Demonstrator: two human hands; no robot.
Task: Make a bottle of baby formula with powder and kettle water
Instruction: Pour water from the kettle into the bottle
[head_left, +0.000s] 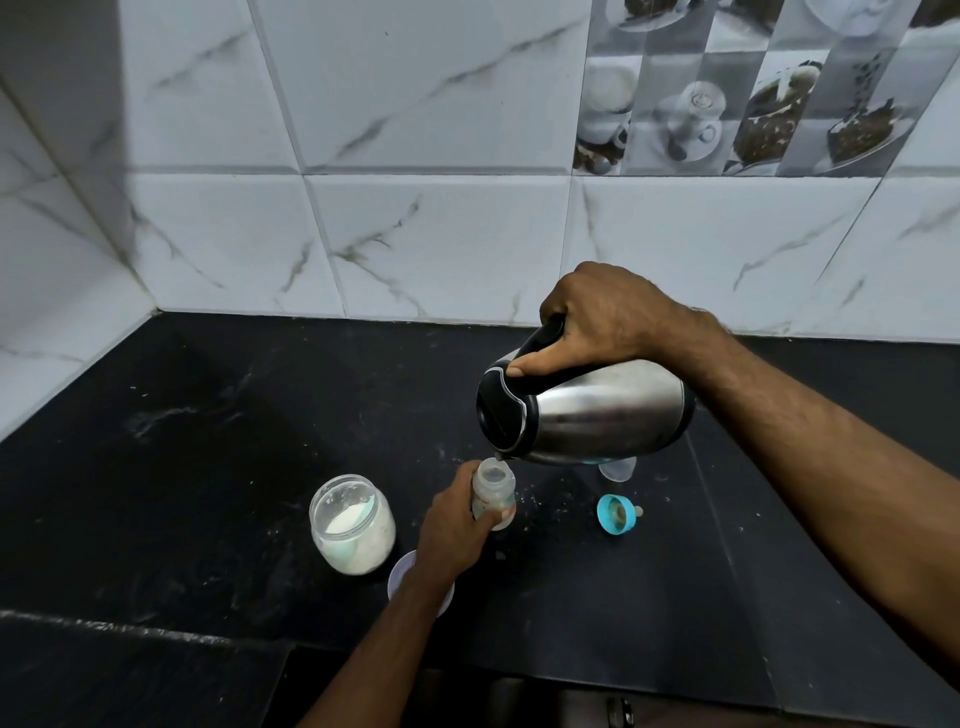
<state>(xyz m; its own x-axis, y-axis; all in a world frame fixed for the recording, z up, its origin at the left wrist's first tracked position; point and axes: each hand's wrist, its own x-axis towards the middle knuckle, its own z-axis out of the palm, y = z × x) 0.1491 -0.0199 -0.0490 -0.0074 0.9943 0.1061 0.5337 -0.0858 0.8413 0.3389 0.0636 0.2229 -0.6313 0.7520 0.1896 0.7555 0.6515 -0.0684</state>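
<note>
A black stone counter (208, 441) fills the lower half of the view, backed by a white marble-look tiled wall (363, 156) with a panel of coffee-cup picture tiles (727, 88) at about one o'clock. The largest object is a steel kettle (597, 415) with a black lid and handle, tipped nearly onto its side at about three o'clock of centre, its spout pointing down toward seven o'clock. The right hand (608, 317) is wrapped round the kettle's handle, thumb lying along the top near the lid. The spout hangs just above the open mouth of the baby bottle (493, 493), which stands on the counter at about six o'clock of centre. The left hand (452, 525) grips the bottle's body from the nine o'clock side. The two hands are apart, each clamped on its own item. At nine o'clock of the bottle stands an open glass jar (353, 525) of white powder. A pale round lid (402, 577) lies partly hidden under the left wrist. At three o'clock of the bottle lies the teal teat ring (615, 513), and a clear cap (617, 470) sits under the kettle.
</note>
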